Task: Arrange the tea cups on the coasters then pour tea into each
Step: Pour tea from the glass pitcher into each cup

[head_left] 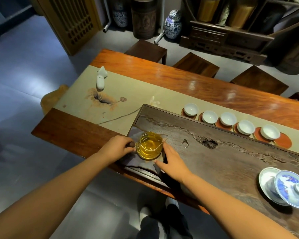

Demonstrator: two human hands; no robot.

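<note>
A glass pitcher [149, 146] of amber tea stands on the left end of the dark wooden tea tray [231, 161]. My left hand [118, 147] is closed around its dark side handle. My right hand [173, 160] lies flat with fingers apart against the pitcher's right side, holding nothing. Beyond the tray's far edge, several white tea cups [228, 118] sit in a row on round reddish coasters [283, 141]. All the cups look empty. The rightmost cup [270, 131] sits off-centre between two coasters.
A blue-and-white lidded gaiwan on a saucer [290, 187] stands on the tray's right end. A small metal hook [185, 143] lies mid-tray. A white figurine [100, 80] stands on the beige runner [86, 104] at left. Stools [195, 65] line the table's far side.
</note>
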